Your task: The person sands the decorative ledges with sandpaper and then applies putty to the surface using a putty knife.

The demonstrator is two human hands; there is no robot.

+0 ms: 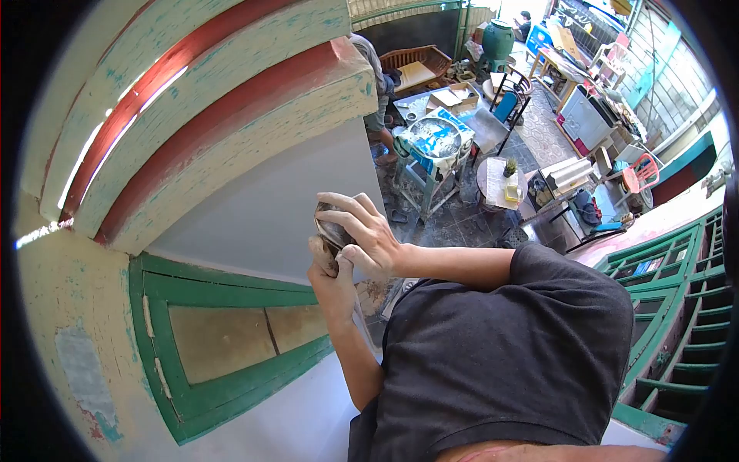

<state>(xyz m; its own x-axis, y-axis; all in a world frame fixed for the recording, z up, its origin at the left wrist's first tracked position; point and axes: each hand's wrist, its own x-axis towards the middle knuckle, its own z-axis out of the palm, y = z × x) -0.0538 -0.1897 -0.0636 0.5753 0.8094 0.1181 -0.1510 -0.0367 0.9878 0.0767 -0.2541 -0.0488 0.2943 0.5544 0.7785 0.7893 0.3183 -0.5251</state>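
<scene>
- Nearest, at the bottom of the frame, is the person's dark T-shirt (508, 362), with both bare forearms rising from it toward the middle of the picture.
- The right hand (368, 235) lies on top, fingers curled and closed over a small worn sanding pad (329, 231); the left hand (332, 279) cups it from below, thumb up, also closed on it.
- The pad sits at the centre of the frame, held against or just beside the outer edge of a pale grey wall (269, 212); whether it touches cannot be told.
- Judgement: dusty fingers on so small a pad could let it slip, and past the wall edge there is open drop, so it would fall to the yard below.
- Left of the hands the wall runs clear; a green window frame (231, 346) bounds it lower left, and a red and cream moulding (231, 100) overhangs at upper left.
- On the right, green railings (677, 308) crowd the elbow side.
- Far off, upper right, a cluttered yard holds a counter (435, 142), chairs and another person.
</scene>
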